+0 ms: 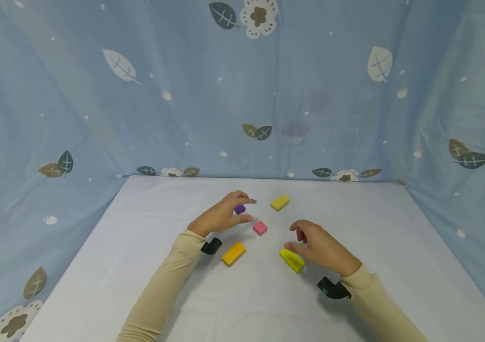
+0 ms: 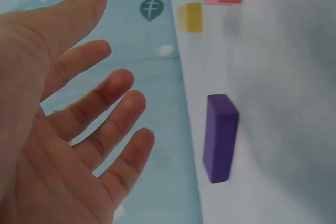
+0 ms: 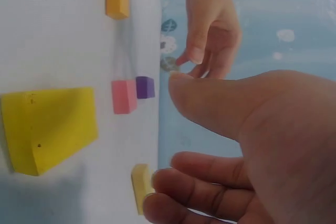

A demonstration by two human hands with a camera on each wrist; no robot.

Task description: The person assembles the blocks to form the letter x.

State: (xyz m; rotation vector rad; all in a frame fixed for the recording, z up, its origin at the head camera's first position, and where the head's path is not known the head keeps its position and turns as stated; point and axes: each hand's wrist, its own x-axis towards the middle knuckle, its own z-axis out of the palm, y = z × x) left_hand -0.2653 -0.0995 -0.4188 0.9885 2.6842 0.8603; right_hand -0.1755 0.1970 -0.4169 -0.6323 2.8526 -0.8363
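Observation:
My left hand hovers above the table with relaxed, spread fingers and holds nothing. Partly hidden beneath it is a purple block, seen whole in the left wrist view as a long purple bar. Just right of that hand lies a pink block. My right hand, fingers loosely bent and holding nothing, is over the table beside a bright yellow block with slanted sides. An orange block lies between the two forearms. Farther back is a paler yellow block.
A white cloth covers the table. Behind it and along both sides hangs a blue curtain with leaf and flower prints. Black wrist cameras sit under both wrists, close to the tabletop.

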